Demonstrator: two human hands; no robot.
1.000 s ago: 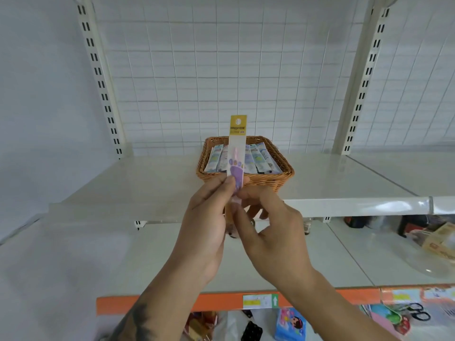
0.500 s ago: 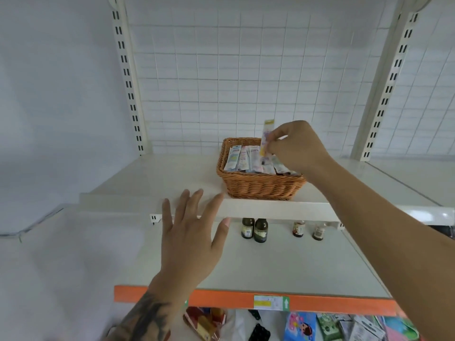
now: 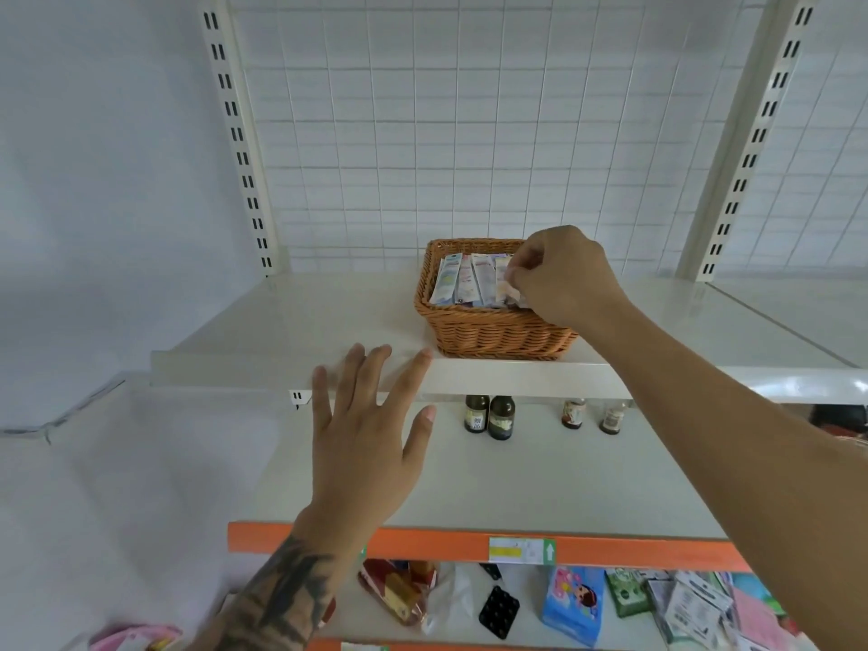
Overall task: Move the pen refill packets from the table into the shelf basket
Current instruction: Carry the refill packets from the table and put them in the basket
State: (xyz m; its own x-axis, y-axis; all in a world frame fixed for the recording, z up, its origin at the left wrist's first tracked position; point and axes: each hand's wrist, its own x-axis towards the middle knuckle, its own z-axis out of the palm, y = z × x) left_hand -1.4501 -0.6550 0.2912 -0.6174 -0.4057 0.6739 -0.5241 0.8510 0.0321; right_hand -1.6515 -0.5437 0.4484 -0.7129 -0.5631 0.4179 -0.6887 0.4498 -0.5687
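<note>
surroundings: four small bottles (image 3: 488, 415) stand in a row on the lower shelf (image 3: 516, 476), at 6 o'clock under the basket; two dark, two lighter with labels.
lower shelf edge: orange strip (image 3: 422, 545) along the front, with a yellow/green price tag (image 3: 521, 550).
bottom shelf: mixed goods at 6 o'clock of the frame: blue cartoon pack (image 3: 573, 608), black blister card (image 3: 499, 611), foil snack bag (image 3: 394, 589), paper packs at 5 o'clock.
backing: white wire grid (image 3: 469, 124) behind the top shelf (image 3: 305, 321), between slotted uprights (image 3: 235, 133).
in the way: right forearm crosses over the basket's front-right corner and hides that part of the rim. Nothing else blocks the basket.
packets: pen refill packets (image 3: 462, 279) lie in the basket, side by side, long axis running front to back, leaning on the back wall.
packet look: narrow flat sleeves, pale glossy film, pastel blue, pink and purple print.
held packet (image 3: 508, 286): at the right end of the row, mostly hidden by the hand.
basket (image 3: 488, 333): brown woven wicker, rectangular, flared walls, on the top shelf near its front edge.
right hand (image 3: 568, 279): over the basket at its 3 o'clock side, fingers curled, pinching the held packet.
left hand (image 3: 371, 444): flat and spread wide, holds nothing, fingertips at the top shelf's front edge, at 8 o'clock of the basket; contact not clear.
shelves: smooth cream-white metal boards.
</note>
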